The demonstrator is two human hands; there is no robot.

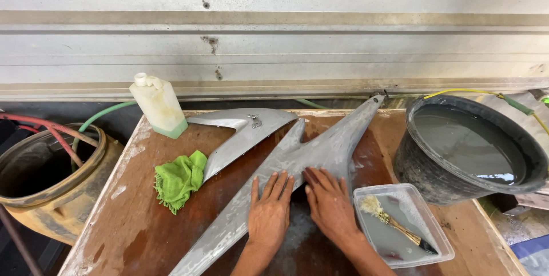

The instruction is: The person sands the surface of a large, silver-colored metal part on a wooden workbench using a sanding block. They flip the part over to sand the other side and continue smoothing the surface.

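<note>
A long grey pointed body panel (320, 153) lies diagonally across the wet brown wooden table (137, 219). My left hand (270, 210) rests flat on its lower middle, fingers spread. My right hand (330, 202) presses flat on the panel just beside it, fingers together and pointing up-left. A second, shorter grey panel (243, 136) lies to the left, its tip near a green cloth (178, 180). Neither hand holds anything.
A clear plastic tray (434, 242) with grey water and a brush (394, 223) sits at the right. A black tub (417, 167) of water stands at the far right. A whitish plastic bottle (159, 106) stands at the back left. A brown bucket (63, 207) with hoses sits left of the table. A corrugated metal shutter (274, 30) runs behind.
</note>
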